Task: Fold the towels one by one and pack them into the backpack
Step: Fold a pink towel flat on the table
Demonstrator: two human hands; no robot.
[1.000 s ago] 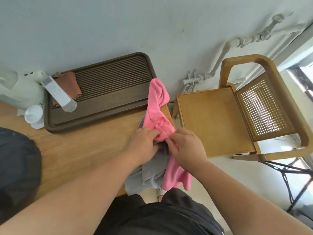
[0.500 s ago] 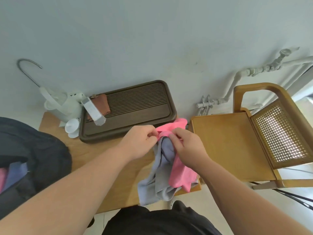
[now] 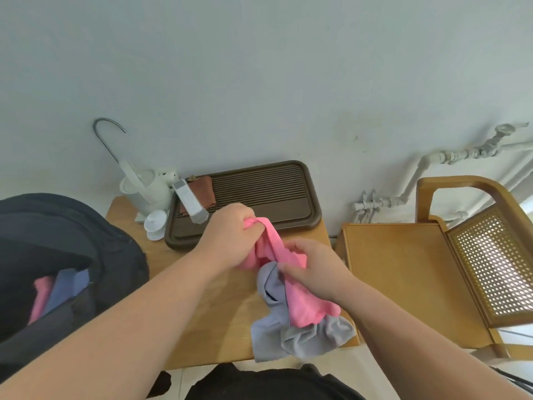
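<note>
Pink towel (image 3: 305, 307) — bunched, held above the right half of the counter (image 3: 202, 313). The left hand (image 3: 227, 241) is fisted on its far end and the right hand (image 3: 314, 267) is curled round its middle. Grey towel (image 3: 302, 339) hangs tangled beneath it, near the counter's near edge. Backpack (image 3: 95, 235) — black, open, at left, with pink and blue cloth inside. Brown tray (image 3: 259, 194) at the far side.
</note>
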